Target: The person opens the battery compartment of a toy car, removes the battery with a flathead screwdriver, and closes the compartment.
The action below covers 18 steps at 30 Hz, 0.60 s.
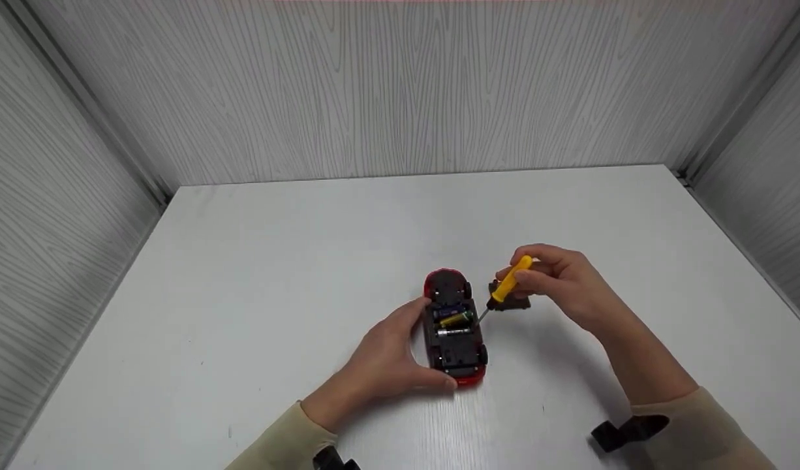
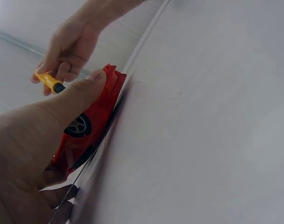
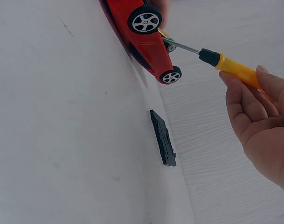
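Note:
A red toy car (image 1: 460, 356) lies upside down on the table, its black underside up. My left hand (image 1: 385, 356) grips it from the left, thumb at the near end and fingers toward the far side. In the open battery compartment, batteries (image 1: 455, 319) are visible, one tilted across. My right hand (image 1: 566, 284) pinches the yellow handle of a screwdriver (image 3: 237, 70). Its metal tip reaches the compartment's right edge by the batteries; exact contact is hard to tell. A black battery cover (image 3: 162, 139) lies on the table, partly behind the screwdriver in the head view.
The white tabletop (image 1: 276, 261) spreads around the car. Pale wood-grain panels (image 1: 400, 91) stand at the back and on both sides. Dark straps with small black devices (image 1: 628, 432) sit on both wrists.

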{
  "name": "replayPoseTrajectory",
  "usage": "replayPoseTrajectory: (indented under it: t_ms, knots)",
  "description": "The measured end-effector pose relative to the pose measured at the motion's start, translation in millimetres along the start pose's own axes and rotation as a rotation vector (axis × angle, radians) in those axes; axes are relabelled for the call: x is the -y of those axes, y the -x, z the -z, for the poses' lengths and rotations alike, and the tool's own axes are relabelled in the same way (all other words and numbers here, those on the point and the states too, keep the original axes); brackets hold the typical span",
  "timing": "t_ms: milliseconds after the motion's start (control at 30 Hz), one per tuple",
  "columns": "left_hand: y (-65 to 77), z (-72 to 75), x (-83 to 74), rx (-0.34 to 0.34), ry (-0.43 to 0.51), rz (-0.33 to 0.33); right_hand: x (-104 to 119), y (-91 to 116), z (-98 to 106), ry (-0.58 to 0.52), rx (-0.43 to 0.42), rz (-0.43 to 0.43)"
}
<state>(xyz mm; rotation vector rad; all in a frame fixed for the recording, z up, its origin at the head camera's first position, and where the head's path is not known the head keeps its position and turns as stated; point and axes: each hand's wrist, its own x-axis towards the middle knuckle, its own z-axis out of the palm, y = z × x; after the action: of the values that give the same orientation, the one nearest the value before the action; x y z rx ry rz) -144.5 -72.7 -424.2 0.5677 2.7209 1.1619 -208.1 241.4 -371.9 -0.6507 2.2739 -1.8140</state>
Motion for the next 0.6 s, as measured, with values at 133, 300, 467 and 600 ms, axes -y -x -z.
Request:
replayPoseTrajectory:
  t_ms: [133,300,467,600]
  knots:
    - [0.2,0.3,-0.7,-0.006,0.005,-0.011,-4,0,3,-0.004,-0.002,-0.019]
    - [0.4,-0.4,0.1,-0.009,0.014,-0.014,-6,0,5,-0.007,-0.012,-0.038]
    - [0.8,0.0,1.3,-0.006,0.023,-0.008,6,0,-1,0.063,-0.018,-0.001]
    - [-0.2,-0.1,2.0,-0.005,0.016,-0.012,21,4,-11,0.164,-0.02,0.068]
